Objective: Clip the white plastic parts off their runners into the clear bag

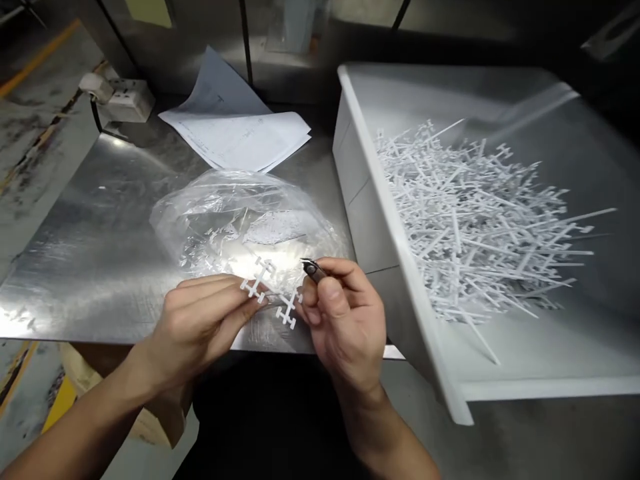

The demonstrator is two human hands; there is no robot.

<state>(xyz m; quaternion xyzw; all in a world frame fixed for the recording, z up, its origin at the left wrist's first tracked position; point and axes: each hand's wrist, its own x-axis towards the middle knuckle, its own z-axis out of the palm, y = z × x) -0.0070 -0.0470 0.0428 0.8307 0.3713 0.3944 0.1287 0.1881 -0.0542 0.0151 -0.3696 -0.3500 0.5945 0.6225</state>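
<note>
The left hand (203, 313) pinches a white branched piece (255, 284) in front of the body, at the near edge of the metal surface (100, 233). The right hand (350, 317) grips a small dark clipper (313, 269) just beside that piece. Beyond the hands lies a crumpled clear plastic bag (240, 179), with folded papers (245, 140) farther off and a socket block (130, 100) far left. To the right, a white bin (350, 163) holds a heap of thin white sticks (470, 227).

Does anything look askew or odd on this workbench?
Mainly the paper sheets: behind the crumpled clear plastic bag, they lie askew and bent, one corner raised, rather than flat and squared.
</note>
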